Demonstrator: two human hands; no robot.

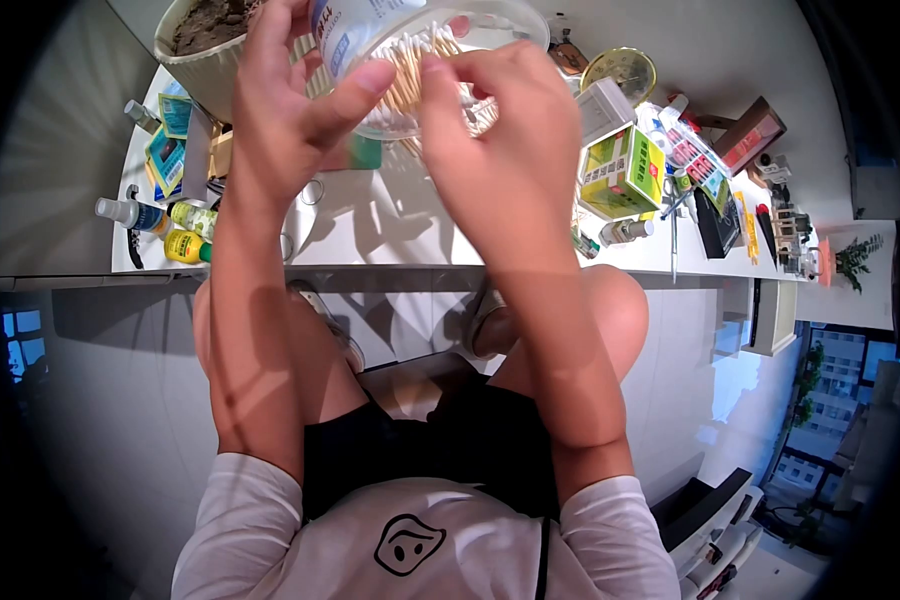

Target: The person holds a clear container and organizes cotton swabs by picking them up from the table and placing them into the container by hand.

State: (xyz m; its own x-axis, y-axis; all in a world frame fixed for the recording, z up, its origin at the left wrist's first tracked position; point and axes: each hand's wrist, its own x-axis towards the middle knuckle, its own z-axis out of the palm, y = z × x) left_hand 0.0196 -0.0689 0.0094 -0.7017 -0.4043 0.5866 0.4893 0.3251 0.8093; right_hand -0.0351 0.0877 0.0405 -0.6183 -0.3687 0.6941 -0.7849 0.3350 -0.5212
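Near the top of the head view, my left hand [295, 95] is wrapped round a clear round container with a blue and white label [355, 25]. Cotton swabs [405, 70] with white tips and wooden sticks show in its opening, tilted toward me. My right hand [505, 110] is at the container's right side, with thumb and forefinger closed on the swabs. How many sticks lie between those fingertips is hidden. Both hands are raised above the white desk.
A ribbed plant pot [210, 75] stands at the back left. Small bottles, including a yellow one [185, 246], are on the left. On the right are a green and yellow box [622, 172], a lying bottle [627, 232] and a dark box [718, 222]. The desk's front edge [420, 266] runs above my knees.
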